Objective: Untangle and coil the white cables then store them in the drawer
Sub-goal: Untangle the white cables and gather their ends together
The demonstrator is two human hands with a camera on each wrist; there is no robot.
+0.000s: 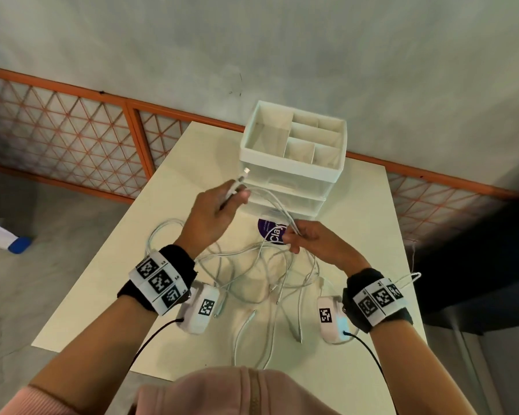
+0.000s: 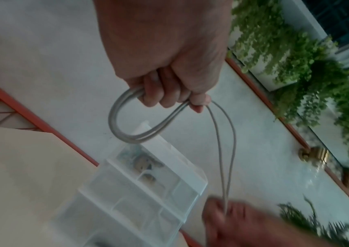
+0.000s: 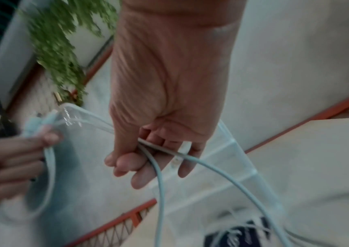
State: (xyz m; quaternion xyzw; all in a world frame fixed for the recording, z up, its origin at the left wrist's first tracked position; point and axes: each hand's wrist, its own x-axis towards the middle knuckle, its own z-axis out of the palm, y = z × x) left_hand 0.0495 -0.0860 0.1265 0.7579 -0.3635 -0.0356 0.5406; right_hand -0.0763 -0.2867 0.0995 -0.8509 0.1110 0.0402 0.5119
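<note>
A tangle of white cables (image 1: 261, 271) lies on the cream table (image 1: 102, 295), with loose plug ends toward the near edge. My left hand (image 1: 235, 199) is raised above the table and grips a small coil of cable (image 2: 125, 123); a plug end (image 1: 246, 171) sticks out past the fingers. Two strands (image 2: 226, 150) run from that coil to my right hand (image 1: 294, 235), which pinches them between curled fingers (image 3: 146, 167). Below the right hand the cable (image 3: 232, 177) drops into the tangle. Just behind both hands stands the white drawer unit (image 1: 282, 187), its drawers pushed in.
The unit's top is an open divided tray (image 1: 294, 136). A purple round sticker (image 1: 268, 232) lies on the table in front of it. Behind the table runs an orange-framed mesh railing (image 1: 72, 130). On the floor at left lies a white and blue object (image 1: 12, 241). Green plants (image 2: 296, 58) grow beyond.
</note>
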